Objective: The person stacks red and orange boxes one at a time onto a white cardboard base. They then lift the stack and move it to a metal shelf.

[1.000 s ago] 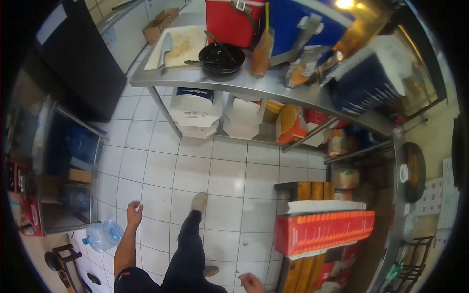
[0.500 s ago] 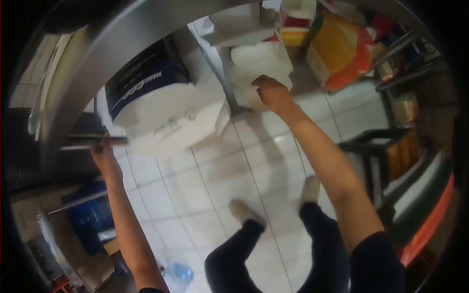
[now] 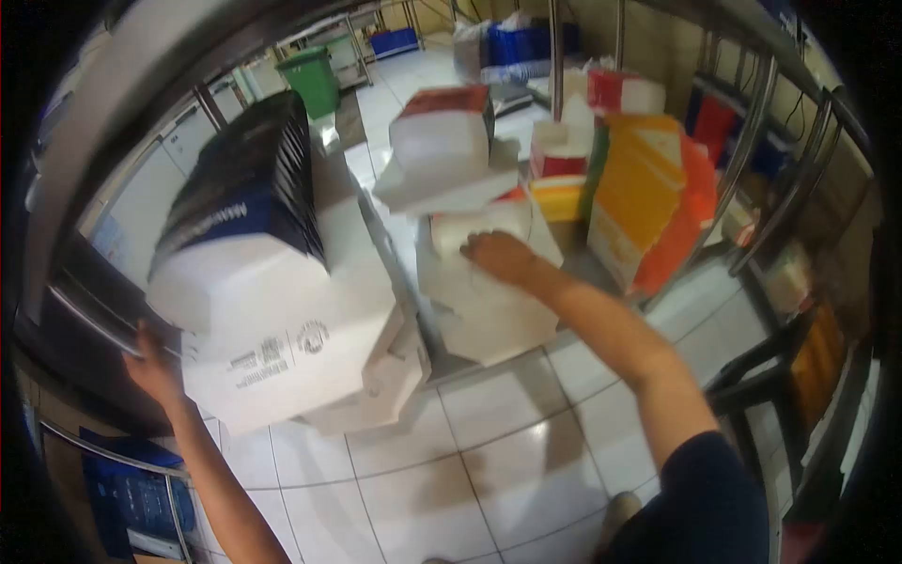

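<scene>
At the left, my left hand (image 3: 155,371) is closed around a metal rail (image 3: 89,320), beside a stack of flat folded cartons. The stack has white flaps (image 3: 282,329) with black print and dark blue printed panels (image 3: 240,179). My right hand (image 3: 503,258) is over a smaller stack of white cartons (image 3: 493,315) in the middle, its fingers curled at the upper flap. Blur hides whether a carton edge is between those fingers. Behind it stands another carton stack (image 3: 442,141), white with a red top.
Yellow and orange cartons (image 3: 648,197) stand on the right of the metal shelf. Upright metal posts (image 3: 556,56) rise at the back. A green bin (image 3: 310,80) and blue crates (image 3: 517,47) are farther off. White floor tiles (image 3: 413,470) lie in front; a dark frame (image 3: 766,395) is at right.
The view has tilted up, bringing the shelf's far side and the green bin into sight. My right hand remains near the white cartons, and my left hand stays on the rail.
</scene>
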The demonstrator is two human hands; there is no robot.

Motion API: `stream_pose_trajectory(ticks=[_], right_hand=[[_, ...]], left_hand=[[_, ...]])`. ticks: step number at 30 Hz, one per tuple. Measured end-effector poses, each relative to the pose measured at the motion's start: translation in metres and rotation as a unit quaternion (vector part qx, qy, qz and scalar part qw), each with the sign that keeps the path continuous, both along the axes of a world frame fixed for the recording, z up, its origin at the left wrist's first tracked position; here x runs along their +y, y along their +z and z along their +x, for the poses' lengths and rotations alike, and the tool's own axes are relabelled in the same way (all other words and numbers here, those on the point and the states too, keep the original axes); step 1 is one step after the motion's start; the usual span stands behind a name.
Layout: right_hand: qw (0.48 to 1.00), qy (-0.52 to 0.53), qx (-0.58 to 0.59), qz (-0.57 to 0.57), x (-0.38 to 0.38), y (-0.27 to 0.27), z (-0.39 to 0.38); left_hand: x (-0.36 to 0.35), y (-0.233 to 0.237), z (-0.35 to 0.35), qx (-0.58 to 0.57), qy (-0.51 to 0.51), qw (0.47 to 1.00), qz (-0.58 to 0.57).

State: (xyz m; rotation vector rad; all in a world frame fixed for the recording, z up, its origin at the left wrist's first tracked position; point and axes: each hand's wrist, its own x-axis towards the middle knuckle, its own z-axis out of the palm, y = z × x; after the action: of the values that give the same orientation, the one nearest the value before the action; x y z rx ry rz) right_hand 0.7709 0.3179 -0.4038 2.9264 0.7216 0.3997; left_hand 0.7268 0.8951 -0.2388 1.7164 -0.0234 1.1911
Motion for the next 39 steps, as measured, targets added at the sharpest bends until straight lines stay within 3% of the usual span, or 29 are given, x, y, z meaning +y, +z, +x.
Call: stream_pose_trajectory(ticks=[4, 6, 8, 10, 12, 13, 15, 17, 18, 19, 21, 23, 25, 27, 31, 33, 34, 35, 37, 38, 39], right_hand=[[1.000, 0.012, -0.017, -0.011, 0.006, 0.041, -0.025], [0.979, 0.069, -0.077, 0.174, 0.009, 0.053, -0.054], [0.970, 0.060, -0.026, 0.234, 0.018, 0.072, -0.102], [0.941, 0.119, 0.087, 0.305, 0.018, 0.053, -0.143], [0.913, 0.167, 0.325, 0.181, 0.020, 0.041, -0.179], [0.878, 0.057, 0.422, 0.219, 0.011, 0.010, -0.208], [0.858, 0.154, 0.477, -0.113, 0.005, 0.066, -0.203], [0.755, 0.275, 0.561, 0.199, 0.006, 0.091, -0.167], [0.765, 0.300, 0.493, 0.285, 0.012, 0.106, -0.154], [0.787, 0.266, 0.472, 0.294, 0.016, 0.120, -0.149], [0.719, 0.308, 0.550, 0.292, 0.026, 0.113, -0.150], [0.605, 0.273, 0.656, 0.360, 0.045, 0.082, -0.188], [0.565, 0.306, 0.693, 0.328, 0.053, 0.036, -0.224], [0.598, 0.244, 0.704, 0.295, 0.046, -0.023, -0.266], [0.556, 0.225, 0.764, 0.238, 0.058, -0.046, -0.280], [0.630, 0.205, 0.601, 0.448, 0.058, -0.063, -0.291], [0.505, 0.068, 0.777, 0.369, 0.052, -0.060, -0.278], [0.504, 0.069, 0.775, 0.376, 0.049, -0.075, -0.281], [0.543, 0.089, 0.710, 0.440, 0.044, -0.106, -0.287], [0.587, 0.015, 0.729, 0.352, 0.038, -0.112, -0.290], [0.586, 0.015, 0.729, 0.354, 0.040, -0.104, -0.288]], left_hand=[[-0.016, 0.002, -0.005, -0.015, 0.003, 1.000, -0.005], [-0.017, 0.003, -0.009, -0.002, 0.010, 1.000, -0.005], [-0.016, 0.001, -0.013, 0.014, 0.020, 1.000, -0.003], [-0.017, 0.002, -0.011, 0.022, 0.027, 0.999, -0.028], [-0.026, 0.002, -0.012, -0.013, 0.010, 0.999, -0.045], [-0.032, 0.002, -0.011, -0.044, -0.010, 0.998, -0.052], [-0.038, 0.005, -0.014, -0.034, 0.013, 0.997, -0.063], [-0.027, 0.000, -0.012, -0.018, 0.032, 0.997, -0.068], [-0.009, -0.005, -0.008, 0.009, 0.031, 0.998, -0.050], [-0.001, -0.012, -0.008, 0.035, 0.030, 0.998, -0.034], [-0.001, -0.014, -0.005, 0.025, 0.022, 0.999, -0.032], [-0.013, -0.013, -0.008, -0.013, 0.027, 0.998, -0.047], [-0.016, -0.014, -0.007, -0.025, 0.028, 0.998, -0.050], [-0.014, -0.017, -0.006, -0.034, 0.028, 0.998, -0.049], [-0.005, -0.023, -0.008, 0.008, 0.056, 0.998, -0.025], [0.008, -0.024, -0.002, -0.004, 0.056, 0.998, -0.002], [0.006, -0.022, -0.001, -0.005, 0.051, 0.999, 0.003], [0.002, -0.020, -0.003, -0.002, 0.064, 0.998, 0.003], [-0.002, -0.019, -0.005, 0.003, 0.095, 0.995, 0.002], [0.003, -0.020, -0.004, 0.005, 0.092, 0.996, 0.006], [0.014, -0.023, 0.000, 0.012, 0.073, 0.997, 0.001]])
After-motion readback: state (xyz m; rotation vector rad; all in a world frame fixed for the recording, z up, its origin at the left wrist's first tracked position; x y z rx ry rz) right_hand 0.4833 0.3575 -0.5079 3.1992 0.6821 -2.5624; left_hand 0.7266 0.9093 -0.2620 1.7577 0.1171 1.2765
